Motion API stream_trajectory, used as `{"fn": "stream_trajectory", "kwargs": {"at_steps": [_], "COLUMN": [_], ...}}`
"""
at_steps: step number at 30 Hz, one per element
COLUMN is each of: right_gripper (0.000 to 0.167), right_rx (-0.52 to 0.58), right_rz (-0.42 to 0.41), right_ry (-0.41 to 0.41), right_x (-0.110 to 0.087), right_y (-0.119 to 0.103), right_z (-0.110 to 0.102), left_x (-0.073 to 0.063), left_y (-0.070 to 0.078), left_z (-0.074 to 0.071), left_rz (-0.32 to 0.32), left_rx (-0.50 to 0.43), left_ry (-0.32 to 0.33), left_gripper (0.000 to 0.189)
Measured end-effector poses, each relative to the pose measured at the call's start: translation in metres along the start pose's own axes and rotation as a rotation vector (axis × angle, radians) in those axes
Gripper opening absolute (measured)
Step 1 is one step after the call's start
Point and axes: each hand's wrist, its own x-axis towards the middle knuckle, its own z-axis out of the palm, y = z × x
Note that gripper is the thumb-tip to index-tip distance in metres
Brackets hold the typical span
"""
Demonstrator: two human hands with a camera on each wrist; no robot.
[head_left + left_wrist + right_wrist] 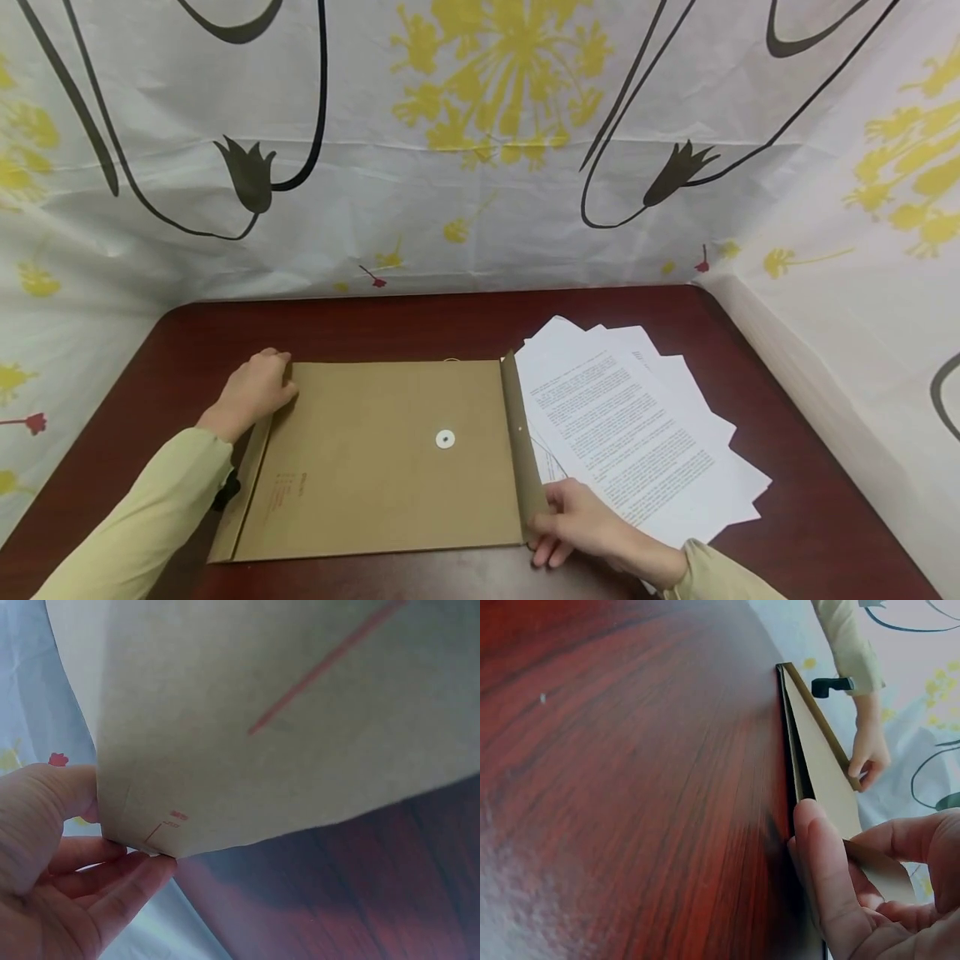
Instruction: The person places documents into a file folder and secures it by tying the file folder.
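Note:
A brown kraft document envelope lies across the table, with a white round button on its face and faint red print near its left end. At its far left corner my left hand grips the edge; in the left wrist view the thumb and fingers of that hand pinch the corner. My right hand pinches the near end of the raised flap on the right side. In the right wrist view, the right thumb and fingers close around the flap's edge, and part of the flap is hidden behind them.
Several printed white sheets lie fanned out right of the envelope, partly behind the flap. The dark red wooden table meets a patterned white cloth at the back and sides. A small black device sits on the left wrist.

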Motion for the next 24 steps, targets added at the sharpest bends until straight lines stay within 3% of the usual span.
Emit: {"fn": "stream_trajectory", "kwargs": {"at_steps": [5,12,16,20,24], "right_gripper": [0.013,0.023,0.021,0.025,0.024], "right_rx": [-0.099,-0.333,-0.372,-0.374,-0.371], "right_rz": [-0.010,-0.114,-0.131,-0.145,-0.154], "right_ry": [0.014,0.105,0.154,0.176,0.215], "right_x": [0.005,0.019,0.027,0.032,0.038], "right_y": [-0.002,-0.012,-0.015,-0.016,-0.019], "right_z": [-0.003,-0.009,-0.012,-0.017,-0.021], "left_x": [-0.001,-0.001,-0.002,-0.003,-0.002], "left_y": [0.001,-0.004,0.000,0.021,0.066], "left_z": [0.003,0.008,0.009,0.006,0.000], "left_rz": [-0.009,-0.004,-0.003,-0.032,-0.046], "left_rx": [-0.016,-0.018,-0.002,0.019,-0.024], "left_ry": [-0.018,-0.035,-0.048,-0.057,-0.060], "left_gripper": [0.044,0.046,0.048,0.033,0.011]}}
